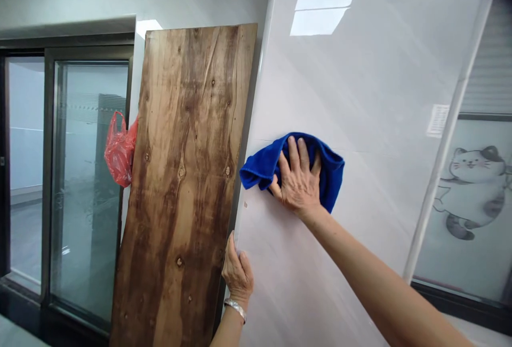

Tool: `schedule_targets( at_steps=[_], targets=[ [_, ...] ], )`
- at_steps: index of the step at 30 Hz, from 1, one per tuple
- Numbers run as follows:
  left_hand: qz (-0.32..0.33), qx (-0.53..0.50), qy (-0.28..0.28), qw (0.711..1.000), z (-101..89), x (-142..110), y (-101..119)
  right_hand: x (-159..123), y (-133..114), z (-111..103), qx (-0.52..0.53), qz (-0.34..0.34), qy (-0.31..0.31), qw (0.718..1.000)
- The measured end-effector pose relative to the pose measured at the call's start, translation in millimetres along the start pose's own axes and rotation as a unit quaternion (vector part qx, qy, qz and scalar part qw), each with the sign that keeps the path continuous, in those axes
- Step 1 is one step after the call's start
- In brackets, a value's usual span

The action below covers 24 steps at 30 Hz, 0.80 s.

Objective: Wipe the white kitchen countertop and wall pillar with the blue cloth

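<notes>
A bunched blue cloth (331, 176) lies against the glossy white tiled wall (360, 86). My right hand (298, 179) holds it there, palm to the wall and fingers stretched over the folds. Lower down, my left hand (237, 272) rests at the wall's left corner edge, a silver bracelet (236, 308) on its wrist. Its fingers are extended along the corner and nothing shows in them; the fingertips are partly turned out of sight. Just above that hand, a small brownish mark (245, 204) shows on the wall near the edge.
Left of the corner a tall wooden board (184, 176) leans upright. A red plastic bag (120, 152) hangs behind its left side, beside a dark-framed sliding glass door (88, 187). At right are a white sticker (438, 120) and a glass pane with a cat picture (472, 192).
</notes>
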<state>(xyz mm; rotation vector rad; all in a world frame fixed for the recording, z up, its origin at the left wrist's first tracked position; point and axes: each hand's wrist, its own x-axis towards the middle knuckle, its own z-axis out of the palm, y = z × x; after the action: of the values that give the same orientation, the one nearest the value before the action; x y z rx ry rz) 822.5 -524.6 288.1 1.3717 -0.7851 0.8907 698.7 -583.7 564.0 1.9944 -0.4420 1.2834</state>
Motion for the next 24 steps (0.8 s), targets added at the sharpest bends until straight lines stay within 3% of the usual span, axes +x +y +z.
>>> schedule_targets(
  at_steps=[3,6,10,12,15,17,21,24],
  targets=[
    [-0.007,-0.037,-0.009,0.999,0.1,0.6,-1.7,-21.1,-16.7,3.2,-0.007,-0.025,-0.018,0.999],
    [-0.040,-0.092,-0.055,0.993,-6.5,-5.6,-3.7,-41.5,-29.8,1.5,-0.013,-0.043,-0.029,0.999],
    [-0.116,-0.124,-0.156,0.973,-35.8,-10.8,-15.5,-72.5,-50.8,-5.4,0.006,-0.057,-0.029,0.998],
    [-0.143,-0.109,-0.220,0.959,-58.9,6.6,-29.8,-89.3,-61.5,-5.9,0.039,-0.059,-0.016,0.997],
    [-0.244,-0.024,-0.261,0.934,-104.1,70.3,-62.5,-110.6,-72.2,4.8,0.101,-0.049,0.010,0.994],
    [-0.330,0.088,-0.223,0.913,-140.7,127.3,-87.0,-119.0,-76.1,16.4,0.133,-0.028,0.018,0.991],
    [-0.361,0.195,-0.199,0.890,-203.1,228.5,-121.4,-123.6,-79.9,27.3,0.170,-0.007,0.028,0.985],
    [-0.334,0.231,-0.203,0.891,-222.1,276.2,-126.4,-122.4,-81.1,24.8,0.179,-0.006,0.039,0.983]
  ],
)
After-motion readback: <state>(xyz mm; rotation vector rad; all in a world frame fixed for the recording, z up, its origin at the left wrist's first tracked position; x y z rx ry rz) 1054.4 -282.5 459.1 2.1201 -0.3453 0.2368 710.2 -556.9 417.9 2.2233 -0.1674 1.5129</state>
